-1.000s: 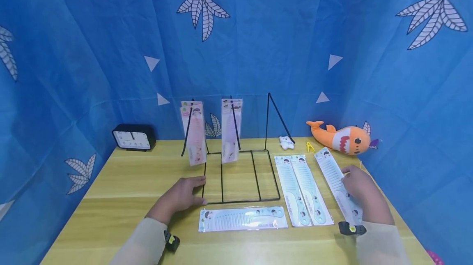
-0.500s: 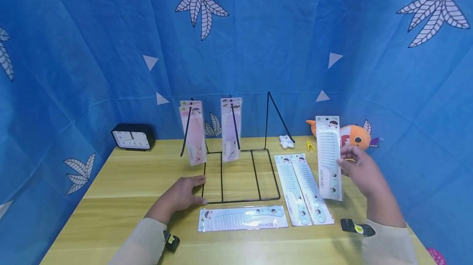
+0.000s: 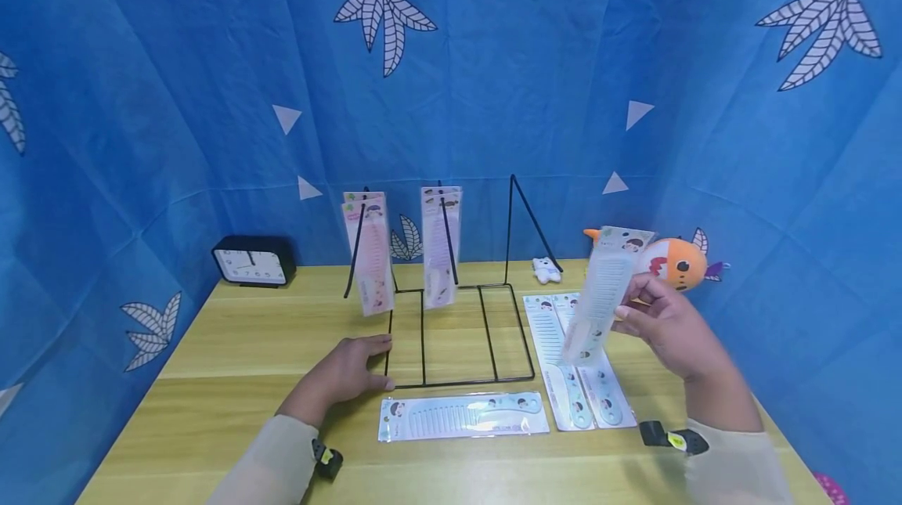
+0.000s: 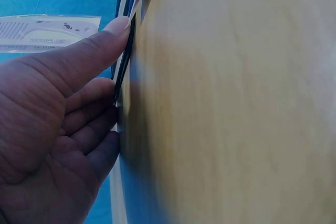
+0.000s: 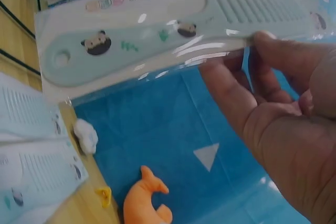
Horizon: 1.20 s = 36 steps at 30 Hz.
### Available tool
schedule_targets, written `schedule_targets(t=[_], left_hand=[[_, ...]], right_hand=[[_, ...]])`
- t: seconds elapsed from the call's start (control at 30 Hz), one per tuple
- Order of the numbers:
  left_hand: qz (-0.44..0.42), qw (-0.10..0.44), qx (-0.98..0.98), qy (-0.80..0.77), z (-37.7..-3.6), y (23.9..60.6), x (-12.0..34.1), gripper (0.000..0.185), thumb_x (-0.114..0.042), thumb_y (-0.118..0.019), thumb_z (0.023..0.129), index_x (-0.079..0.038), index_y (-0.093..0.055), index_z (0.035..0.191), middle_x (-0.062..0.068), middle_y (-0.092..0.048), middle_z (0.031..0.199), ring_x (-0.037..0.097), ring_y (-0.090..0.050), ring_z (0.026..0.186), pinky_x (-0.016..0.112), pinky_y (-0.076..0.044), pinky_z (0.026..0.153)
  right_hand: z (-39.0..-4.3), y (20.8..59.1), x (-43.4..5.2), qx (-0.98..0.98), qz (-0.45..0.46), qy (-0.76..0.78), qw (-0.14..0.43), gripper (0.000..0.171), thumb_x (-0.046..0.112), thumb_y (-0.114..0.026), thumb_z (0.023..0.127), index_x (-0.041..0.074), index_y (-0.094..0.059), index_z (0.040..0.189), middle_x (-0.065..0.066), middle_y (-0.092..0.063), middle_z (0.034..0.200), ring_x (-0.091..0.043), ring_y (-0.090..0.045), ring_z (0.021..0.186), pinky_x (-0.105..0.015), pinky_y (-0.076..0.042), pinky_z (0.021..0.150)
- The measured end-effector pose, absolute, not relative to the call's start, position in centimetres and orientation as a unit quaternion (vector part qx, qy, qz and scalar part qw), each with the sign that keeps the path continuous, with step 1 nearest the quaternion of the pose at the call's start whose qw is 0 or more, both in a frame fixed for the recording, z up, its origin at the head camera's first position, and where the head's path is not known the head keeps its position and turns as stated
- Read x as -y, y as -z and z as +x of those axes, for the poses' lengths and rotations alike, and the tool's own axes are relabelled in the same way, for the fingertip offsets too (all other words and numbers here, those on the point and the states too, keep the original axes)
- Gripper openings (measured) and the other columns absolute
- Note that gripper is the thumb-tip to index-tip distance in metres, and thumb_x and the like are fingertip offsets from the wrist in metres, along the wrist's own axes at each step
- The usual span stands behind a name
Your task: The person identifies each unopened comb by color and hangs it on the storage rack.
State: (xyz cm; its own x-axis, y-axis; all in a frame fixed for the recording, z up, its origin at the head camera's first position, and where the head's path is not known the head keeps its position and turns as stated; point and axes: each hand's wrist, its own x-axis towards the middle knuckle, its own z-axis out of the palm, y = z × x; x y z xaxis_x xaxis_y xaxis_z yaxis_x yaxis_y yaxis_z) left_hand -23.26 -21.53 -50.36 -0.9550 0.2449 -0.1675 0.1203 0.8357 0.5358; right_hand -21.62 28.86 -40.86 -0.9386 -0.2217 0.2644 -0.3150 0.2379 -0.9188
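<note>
The right hand (image 3: 665, 325) is pinching a packaged comb (image 3: 602, 293) aloft, carrying it toward the wire rack (image 3: 458, 333), which the left hand's (image 3: 345, 372) flat, relaxed fingers are steadying; hanging it on the free right prong seems next.

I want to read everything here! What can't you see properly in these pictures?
- Clock, head view: its numbers are too small to read.
- Printed words on the held comb packet, right wrist view: blurred, with glare on the plastic.
- Wire rack, left wrist view: only a dark sliver shows beside the left hand.
- Orange plush fish, head view: partly hidden behind the packet and right hand.
</note>
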Motion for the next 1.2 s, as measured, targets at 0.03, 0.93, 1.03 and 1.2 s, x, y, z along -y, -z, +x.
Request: schedule_targets(t=[0.03,0.93,1.03,1.2], left_hand=[[0.096,0.116,-0.951,-0.270,-23.3,50.3,21.5,0.075,-0.029,-0.092,0.089,-0.011,-0.062,0.155,0.008,-0.054,0.167,0.039,-0.044,0.159,0.056,-0.039,0.131],[0.100,0.107,-0.953,-0.266,-23.3,50.2,21.5,0.075,-0.029,-0.093,0.089,-0.010,-0.062,0.155,0.008,-0.054,0.167,0.038,-0.045,0.158,0.055,-0.039,0.131],[0.100,0.109,-0.953,-0.264,-23.3,50.2,21.5,0.076,-0.029,-0.093,0.088,-0.010,-0.062,0.155,0.009,-0.054,0.167,0.039,-0.045,0.158,0.056,-0.039,0.131],[0.092,0.117,-0.952,-0.266,-23.2,50.2,21.5,0.076,-0.030,-0.093,0.088,-0.012,-0.062,0.156,0.007,-0.053,0.168,0.039,-0.044,0.159,0.056,-0.039,0.131]], right_hand=[[-21.5,40.9,-28.6,0.782,0.188,-0.593,0.039,0.015,-0.005,-0.064,0.107,-0.005,-0.056,0.119,0.011,-0.066,0.130,-0.001,-0.071,0.116,-0.027,-0.067,0.088],[-21.4,41.5,-24.6,0.770,0.293,-0.566,-0.043,0.010,-0.007,-0.061,0.106,-0.003,-0.061,0.115,-0.001,-0.073,0.119,-0.017,-0.074,0.104,-0.032,-0.068,0.090],[-21.5,41.7,-24.6,0.775,0.279,-0.566,-0.045,0.009,-0.006,-0.062,0.106,-0.002,-0.061,0.114,-0.002,-0.073,0.119,-0.018,-0.074,0.104,-0.032,-0.068,0.090],[-21.4,41.7,-24.5,0.778,0.263,-0.569,-0.047,0.010,-0.006,-0.062,0.106,-0.002,-0.060,0.115,-0.003,-0.074,0.120,-0.019,-0.074,0.104,-0.032,-0.068,0.090]])
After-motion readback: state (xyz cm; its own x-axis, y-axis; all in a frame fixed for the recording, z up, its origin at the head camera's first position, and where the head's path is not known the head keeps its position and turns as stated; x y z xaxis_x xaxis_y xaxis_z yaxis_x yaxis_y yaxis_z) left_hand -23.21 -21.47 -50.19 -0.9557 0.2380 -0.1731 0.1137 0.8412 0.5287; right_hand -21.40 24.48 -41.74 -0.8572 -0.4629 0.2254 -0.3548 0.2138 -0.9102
